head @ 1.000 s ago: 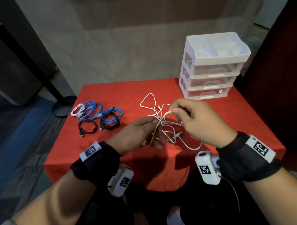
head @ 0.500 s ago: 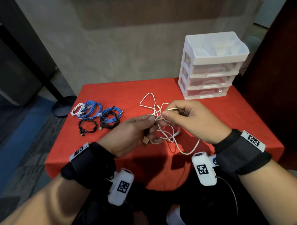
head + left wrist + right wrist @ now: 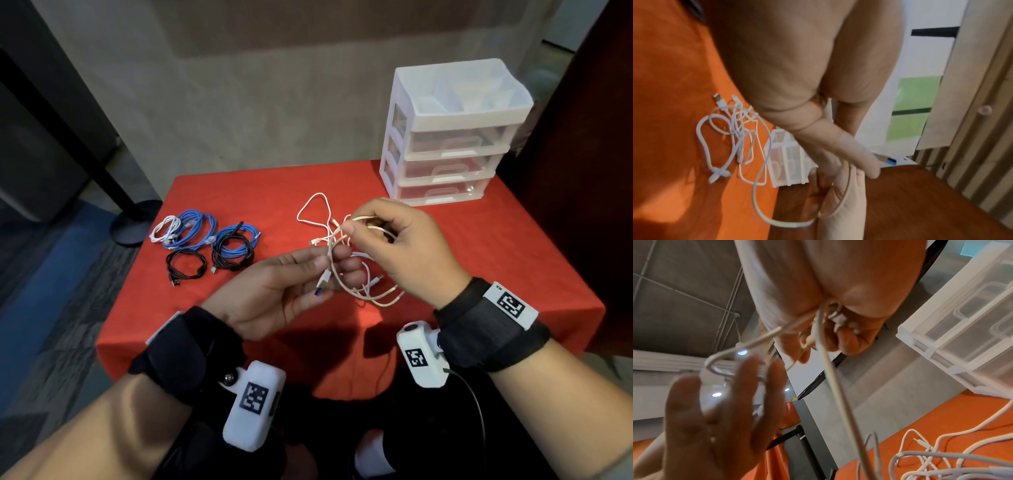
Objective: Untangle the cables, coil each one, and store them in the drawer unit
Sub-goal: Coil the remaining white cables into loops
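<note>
Above the red table, cream cable looped between both hands, left hand and right hand pinching it.

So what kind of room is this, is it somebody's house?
Probably not a house: more likely an office or work room. You can see grey carpet tiles, a bare ceiling with pipes, and one small table under a red cloth.

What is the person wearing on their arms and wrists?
Both forearms are bare. Each wrist carries a wide black fabric wrist strap, left and right, with a white tag printed with a black square code. A white boxy wrist camera hangs under each, left and right; a thin black wire trails from the right one.
</note>
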Tool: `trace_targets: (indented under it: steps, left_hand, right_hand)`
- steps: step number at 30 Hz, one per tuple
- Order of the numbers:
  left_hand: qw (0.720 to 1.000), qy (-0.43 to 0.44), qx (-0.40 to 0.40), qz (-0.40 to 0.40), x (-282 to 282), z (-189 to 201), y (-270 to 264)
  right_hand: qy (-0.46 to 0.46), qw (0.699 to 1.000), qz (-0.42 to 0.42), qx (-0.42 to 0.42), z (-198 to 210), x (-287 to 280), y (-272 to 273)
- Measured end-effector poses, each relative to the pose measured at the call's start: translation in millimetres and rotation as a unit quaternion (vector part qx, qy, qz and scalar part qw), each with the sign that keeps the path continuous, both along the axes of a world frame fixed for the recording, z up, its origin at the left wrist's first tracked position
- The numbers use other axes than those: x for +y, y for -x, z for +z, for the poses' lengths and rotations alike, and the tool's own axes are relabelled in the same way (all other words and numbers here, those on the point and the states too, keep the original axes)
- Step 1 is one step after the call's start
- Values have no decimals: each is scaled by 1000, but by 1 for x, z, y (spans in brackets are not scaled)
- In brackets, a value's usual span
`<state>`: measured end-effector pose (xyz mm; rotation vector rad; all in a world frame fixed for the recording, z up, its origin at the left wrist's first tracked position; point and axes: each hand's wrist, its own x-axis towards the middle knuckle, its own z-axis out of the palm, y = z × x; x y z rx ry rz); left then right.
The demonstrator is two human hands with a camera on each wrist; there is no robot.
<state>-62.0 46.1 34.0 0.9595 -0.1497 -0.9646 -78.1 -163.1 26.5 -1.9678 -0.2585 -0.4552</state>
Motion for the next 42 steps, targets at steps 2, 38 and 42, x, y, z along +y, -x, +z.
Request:
trace_targets:
  steps: [2, 38, 42]
  left_hand:
    - [997, 51, 45, 24, -3, 2, 4]
    - [998, -17, -1, 52, -15, -2, 11]
    - [998, -42, -28, 40, -17, -3, 12]
  right_hand:
    - [-29, 1000, 1, -9, 1, 3, 1]
    - [-73, 987, 89, 110, -1, 0, 3]
    - [-126, 986, 19, 112, 6, -9, -4]
